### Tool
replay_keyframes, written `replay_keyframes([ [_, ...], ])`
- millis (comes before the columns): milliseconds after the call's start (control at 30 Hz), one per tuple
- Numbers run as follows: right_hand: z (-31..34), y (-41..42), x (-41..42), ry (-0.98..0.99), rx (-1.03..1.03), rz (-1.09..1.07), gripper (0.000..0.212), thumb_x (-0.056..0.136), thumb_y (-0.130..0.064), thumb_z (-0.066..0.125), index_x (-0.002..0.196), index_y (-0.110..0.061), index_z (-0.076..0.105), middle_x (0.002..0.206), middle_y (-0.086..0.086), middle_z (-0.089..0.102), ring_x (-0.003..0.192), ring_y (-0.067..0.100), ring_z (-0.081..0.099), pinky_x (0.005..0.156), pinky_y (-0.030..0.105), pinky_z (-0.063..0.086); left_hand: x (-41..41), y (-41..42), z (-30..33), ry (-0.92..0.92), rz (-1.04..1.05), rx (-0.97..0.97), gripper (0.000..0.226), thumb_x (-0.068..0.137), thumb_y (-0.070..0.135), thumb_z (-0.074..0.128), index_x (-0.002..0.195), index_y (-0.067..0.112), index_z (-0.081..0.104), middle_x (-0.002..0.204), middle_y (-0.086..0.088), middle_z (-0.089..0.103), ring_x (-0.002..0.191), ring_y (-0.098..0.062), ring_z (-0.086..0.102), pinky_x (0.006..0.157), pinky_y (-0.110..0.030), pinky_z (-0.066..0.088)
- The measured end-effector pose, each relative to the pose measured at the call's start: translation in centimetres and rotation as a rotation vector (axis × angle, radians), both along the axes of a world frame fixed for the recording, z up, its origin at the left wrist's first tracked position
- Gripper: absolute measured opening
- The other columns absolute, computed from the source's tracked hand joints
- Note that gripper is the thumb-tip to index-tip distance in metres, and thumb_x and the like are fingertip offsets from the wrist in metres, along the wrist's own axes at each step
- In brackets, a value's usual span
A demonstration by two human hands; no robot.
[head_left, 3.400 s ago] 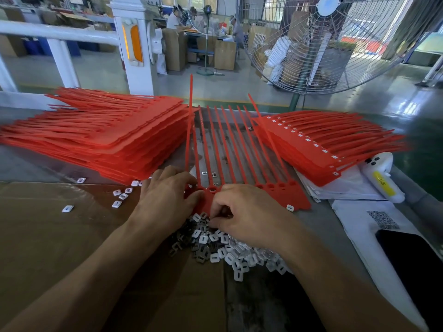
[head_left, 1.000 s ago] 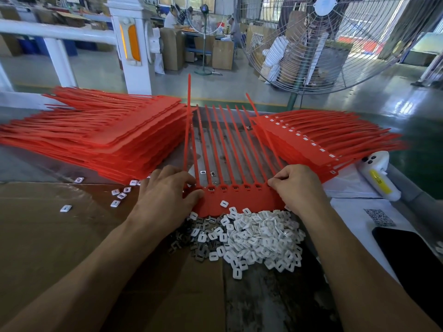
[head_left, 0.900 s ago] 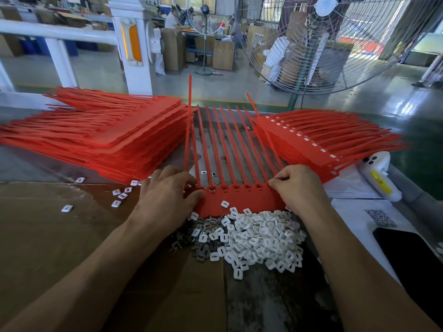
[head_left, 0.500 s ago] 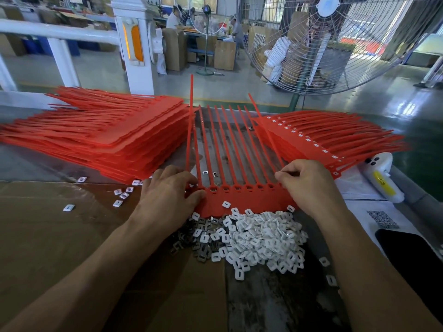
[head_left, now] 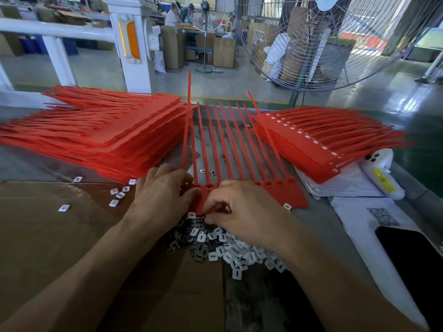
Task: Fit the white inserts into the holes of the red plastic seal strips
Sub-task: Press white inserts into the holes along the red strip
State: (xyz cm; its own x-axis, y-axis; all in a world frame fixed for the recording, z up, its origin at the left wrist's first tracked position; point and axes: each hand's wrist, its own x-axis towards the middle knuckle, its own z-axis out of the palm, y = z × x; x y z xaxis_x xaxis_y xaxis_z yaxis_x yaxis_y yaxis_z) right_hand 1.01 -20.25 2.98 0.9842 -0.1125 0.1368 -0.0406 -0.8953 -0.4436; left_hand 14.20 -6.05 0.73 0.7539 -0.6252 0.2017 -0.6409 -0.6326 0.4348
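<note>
Stack of red seal strips (head_left: 100, 137) at 10 o'clock on the surface (head_left: 28, 164), tails fanned leftward; holes look unfilled from here. A few stray white inserts (head_left: 118, 194) lie on the cardboard sheet (head_left: 48, 236) below it.

Left hand (head_left: 160, 195) at centre: fingers curled, pressing down the left end of the working strip sheet (head_left: 282, 195), thumb against its edge. One insert already sits in a hole just right of the thumb.

Right hand (head_left: 244, 212) just beside it, fingertips pinched together over the strip's near edge; whether an insert is in the pinch, cannot tell.

Pile of white inserts (head_left: 230, 250) at 6 o'clock, partly under the right wrist.

Finished stack (head_left: 318, 144) at 2 o'clock, white inserts showing in its row of holes.

Handling, judged: strips light, thin, springy, tails whip up; pin the flat tag end. Inserts tiny, hard, slippery; pinch by the edges.
</note>
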Motion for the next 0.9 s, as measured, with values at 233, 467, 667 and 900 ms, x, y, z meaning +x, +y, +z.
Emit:
replay_keyframes([
  [233,-0.13,0.54,0.29,-0.016,-0.088,0.005,0.003,0.093,-0.03,0.073,0.096,-0.03,0.073,0.095,-0.017,0.06,0.09,0.002,0.056,0.084,0.028,0.05,0.03,0.1,-0.08,-0.004,0.001,-0.004,0.037,0.095,0.053,0.058,0.127,0.035,0.063,0.135,0.008,0.051,0.13,-0.018,0.037,0.11,-0.043,0.029],
  [467,-0.02,0.73,0.27,0.063,-0.034,0.07,0.01,0.093,-0.037,0.073,0.102,-0.034,0.072,0.101,-0.018,0.06,0.095,0.0,0.055,0.084,0.023,0.046,0.09,-0.03,-0.22,-0.008,0.004,-0.017,0.036,0.095,0.053,0.058,0.125,0.034,0.064,0.135,0.007,0.051,0.129,-0.019,0.038,0.11,-0.043,0.031],
  [667,0.24,0.74,-0.01,0.089,-0.02,0.125,0.02,0.095,-0.032,0.072,0.114,-0.035,0.07,0.104,-0.016,0.059,0.099,0.0,0.055,0.087,0.024,0.045,0.14,-0.18,-0.32,-0.011,0.007,-0.025,0.036,0.094,0.053,0.059,0.123,0.033,0.066,0.134,0.007,0.053,0.129,-0.019,0.039,0.109,-0.043,0.028],
  [900,0.48,1.11,0.12,0.081,-0.07,0.164,0.012,0.096,-0.03,0.071,0.108,-0.031,0.072,0.109,-0.015,0.06,0.105,0.002,0.053,0.093,0.026,0.043,0.07,-0.17,-0.13,-0.007,0.002,-0.004,0.036,0.094,0.052,0.057,0.123,0.033,0.066,0.134,0.005,0.053,0.129,-0.02,0.04,0.109,-0.044,0.03],
])
